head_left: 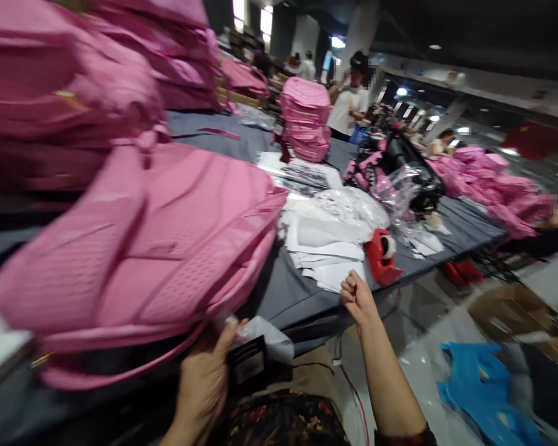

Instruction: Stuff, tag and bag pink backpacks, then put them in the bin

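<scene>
A pink backpack lies on the table with its padded straps facing up. My left hand is closed at its near edge, thumb pressed on crumpled white plastic; whether it also grips the backpack is hidden. Beside those fingers is a black tag. My right hand is curled closed over the table's front edge, and anything inside it is too small to make out. Close to it are a stack of white sheets and a red tape dispenser with a roll.
Pink backpacks pile up at left; another backpack stands upright farther back. Clear plastic bags and a black bag lie at right. On the floor are blue plastic and cardboard. A person stands beyond the table.
</scene>
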`<act>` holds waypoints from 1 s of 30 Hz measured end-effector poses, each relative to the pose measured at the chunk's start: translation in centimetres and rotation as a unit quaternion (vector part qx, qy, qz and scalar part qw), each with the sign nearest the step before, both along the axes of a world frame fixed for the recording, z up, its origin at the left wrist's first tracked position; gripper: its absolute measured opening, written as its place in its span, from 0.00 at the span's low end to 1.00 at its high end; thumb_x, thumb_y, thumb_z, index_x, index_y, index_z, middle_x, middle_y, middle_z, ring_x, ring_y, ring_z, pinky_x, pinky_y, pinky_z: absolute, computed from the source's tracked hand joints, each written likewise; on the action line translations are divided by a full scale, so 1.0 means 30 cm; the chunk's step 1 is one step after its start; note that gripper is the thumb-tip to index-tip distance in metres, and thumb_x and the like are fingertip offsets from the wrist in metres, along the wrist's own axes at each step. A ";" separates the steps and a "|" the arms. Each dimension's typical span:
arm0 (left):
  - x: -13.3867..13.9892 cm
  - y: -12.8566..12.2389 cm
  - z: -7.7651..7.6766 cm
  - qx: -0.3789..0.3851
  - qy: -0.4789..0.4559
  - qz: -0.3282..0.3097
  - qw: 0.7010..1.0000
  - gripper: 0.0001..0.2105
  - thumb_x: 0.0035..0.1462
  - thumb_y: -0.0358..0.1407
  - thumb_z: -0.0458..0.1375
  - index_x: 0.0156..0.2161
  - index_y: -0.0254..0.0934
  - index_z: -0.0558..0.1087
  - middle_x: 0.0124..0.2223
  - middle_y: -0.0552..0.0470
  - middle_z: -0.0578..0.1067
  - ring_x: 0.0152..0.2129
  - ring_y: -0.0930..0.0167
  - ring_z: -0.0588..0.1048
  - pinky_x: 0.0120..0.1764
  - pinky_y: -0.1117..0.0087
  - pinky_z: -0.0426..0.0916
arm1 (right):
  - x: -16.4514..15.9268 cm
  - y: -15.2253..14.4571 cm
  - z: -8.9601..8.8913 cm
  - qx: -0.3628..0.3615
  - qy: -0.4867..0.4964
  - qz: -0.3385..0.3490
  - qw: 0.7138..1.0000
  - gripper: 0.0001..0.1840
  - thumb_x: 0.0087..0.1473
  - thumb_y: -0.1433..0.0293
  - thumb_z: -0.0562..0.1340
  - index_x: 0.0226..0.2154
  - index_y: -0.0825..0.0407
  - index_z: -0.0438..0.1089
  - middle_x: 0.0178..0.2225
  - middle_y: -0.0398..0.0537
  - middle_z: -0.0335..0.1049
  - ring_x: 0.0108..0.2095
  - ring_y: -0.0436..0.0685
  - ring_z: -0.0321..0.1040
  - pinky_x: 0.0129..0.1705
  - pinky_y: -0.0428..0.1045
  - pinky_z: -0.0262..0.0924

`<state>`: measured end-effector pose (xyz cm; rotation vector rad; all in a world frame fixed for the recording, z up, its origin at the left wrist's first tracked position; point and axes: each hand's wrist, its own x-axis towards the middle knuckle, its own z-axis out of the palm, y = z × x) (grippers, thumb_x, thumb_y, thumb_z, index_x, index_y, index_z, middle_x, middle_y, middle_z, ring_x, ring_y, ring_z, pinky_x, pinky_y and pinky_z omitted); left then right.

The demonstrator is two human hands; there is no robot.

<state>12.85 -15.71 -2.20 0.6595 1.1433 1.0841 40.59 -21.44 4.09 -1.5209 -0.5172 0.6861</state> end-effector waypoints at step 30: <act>-0.006 0.020 0.044 -0.005 -0.143 0.022 0.989 0.25 0.36 0.48 0.74 0.39 0.35 0.82 0.42 0.44 0.83 0.45 0.58 0.79 0.54 0.57 0.70 | -0.470 0.279 -0.050 -0.057 -0.170 0.511 0.840 0.06 0.52 0.67 0.56 0.32 0.52 0.66 0.24 0.40 0.67 0.23 0.48 0.61 0.28 0.44 0.57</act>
